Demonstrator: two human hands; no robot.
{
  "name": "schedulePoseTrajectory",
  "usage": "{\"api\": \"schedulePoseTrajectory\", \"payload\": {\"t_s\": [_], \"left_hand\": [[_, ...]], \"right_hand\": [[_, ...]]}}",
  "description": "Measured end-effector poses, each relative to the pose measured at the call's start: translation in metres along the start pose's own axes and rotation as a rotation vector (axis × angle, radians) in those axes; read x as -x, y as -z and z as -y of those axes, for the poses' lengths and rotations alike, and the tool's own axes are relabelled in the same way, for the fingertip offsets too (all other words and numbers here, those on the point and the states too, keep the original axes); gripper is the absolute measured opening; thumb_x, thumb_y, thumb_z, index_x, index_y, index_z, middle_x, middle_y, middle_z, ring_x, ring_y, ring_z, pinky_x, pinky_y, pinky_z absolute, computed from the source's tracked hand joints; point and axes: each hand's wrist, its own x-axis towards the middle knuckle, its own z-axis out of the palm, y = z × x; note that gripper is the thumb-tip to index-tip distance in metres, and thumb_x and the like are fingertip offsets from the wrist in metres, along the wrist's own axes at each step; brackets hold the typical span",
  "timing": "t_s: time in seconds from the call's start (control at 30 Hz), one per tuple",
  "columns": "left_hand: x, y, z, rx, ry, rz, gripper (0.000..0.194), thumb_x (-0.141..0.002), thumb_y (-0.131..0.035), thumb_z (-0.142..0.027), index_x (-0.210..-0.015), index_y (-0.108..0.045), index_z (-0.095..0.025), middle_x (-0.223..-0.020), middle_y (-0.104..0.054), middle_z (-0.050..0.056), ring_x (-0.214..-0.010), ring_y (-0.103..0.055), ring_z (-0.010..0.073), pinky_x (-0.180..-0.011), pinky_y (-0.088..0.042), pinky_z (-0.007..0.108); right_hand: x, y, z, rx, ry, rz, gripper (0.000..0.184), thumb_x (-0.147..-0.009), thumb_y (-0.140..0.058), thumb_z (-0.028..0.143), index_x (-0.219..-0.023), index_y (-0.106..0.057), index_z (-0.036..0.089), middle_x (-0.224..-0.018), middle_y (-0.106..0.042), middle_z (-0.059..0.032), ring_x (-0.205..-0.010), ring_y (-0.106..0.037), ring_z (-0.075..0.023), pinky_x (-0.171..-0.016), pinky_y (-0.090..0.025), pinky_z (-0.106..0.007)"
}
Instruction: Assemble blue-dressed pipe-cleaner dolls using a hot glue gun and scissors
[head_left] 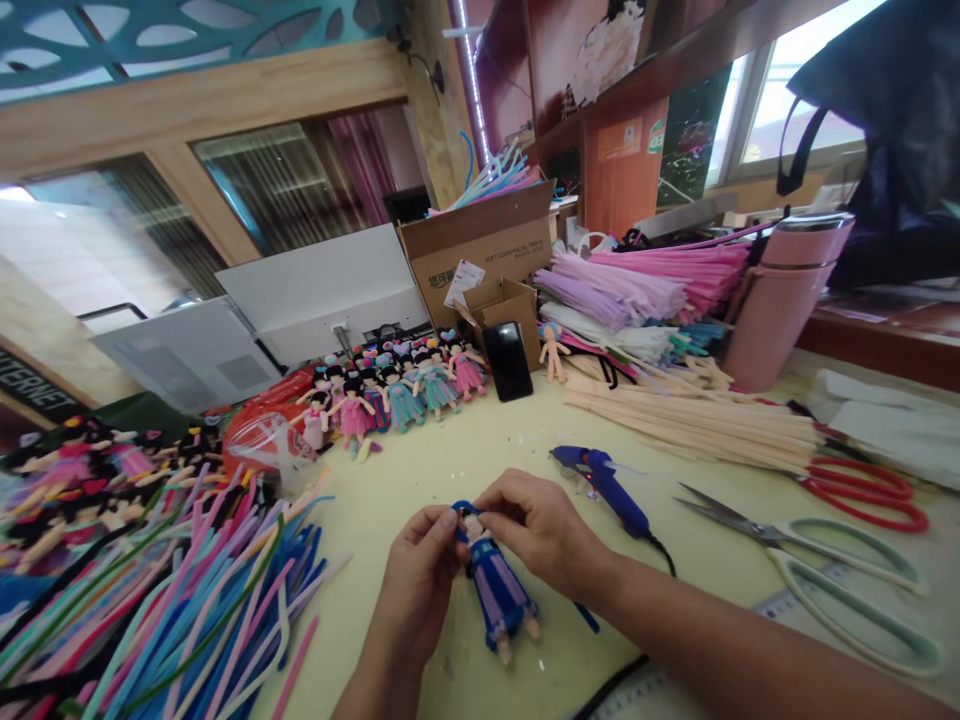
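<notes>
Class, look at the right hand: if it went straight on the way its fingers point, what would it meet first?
The right hand would most likely meet the doll first, at its head; the left hand seems next in line, though depth is unclear.

On the table (390,490), at its near middle, the doll (499,595) lies with its head between the left hand (420,560) and the right hand (547,530). Left of them is a heap of stems (187,620), with more dolls (67,460) at its far side. To the right, beyond the right hand, lies the glue gun (607,485); farther right are the near scissors (780,540), over part of a ruler (799,590), and just beyond them the far scissors (862,495). A doll row (405,390) stands at the far middle, left of the phone (510,360), which leans before a small box (504,300). Behind that is the big box (480,245), with sticks (491,180) in it. Bundles (690,420) and the flask (784,310) are far right.
</notes>
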Motion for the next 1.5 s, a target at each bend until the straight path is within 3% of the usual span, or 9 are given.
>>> {"api": "schedulePoseTrajectory", "payload": {"t_s": [0.83, 1.5], "left_hand": [[0.0020, -0.0046, 0.0007, -0.036, -0.032, -0.094, 0.030, -0.047, -0.085, -0.031, -0.064, -0.069, -0.013, -0.057, -0.066, -0.001, -0.047, -0.055, 0.0066, -0.052, -0.046, 0.018], [0.0042, -0.0090, -0.0015, -0.129, -0.038, -0.058, 0.024, -0.052, -0.080, -0.030, -0.063, -0.066, -0.013, -0.055, -0.064, -0.001, -0.047, -0.053, 0.0076, -0.050, -0.041, 0.020]], "right_hand": [[0.0016, -0.0017, -0.0025, 0.031, 0.085, -0.013, 0.012, -0.077, -0.058, 0.008, -0.078, -0.066, 0.017, -0.071, -0.061, -0.0004, -0.066, -0.055, -0.0108, -0.061, -0.041, -0.022], [0.0021, -0.0007, 0.0000, 0.028, 0.125, 0.007, 0.012, -0.078, -0.057, 0.007, -0.075, -0.064, 0.017, -0.071, -0.060, -0.0002, -0.068, -0.056, -0.0107, -0.063, -0.042, -0.021]]}}
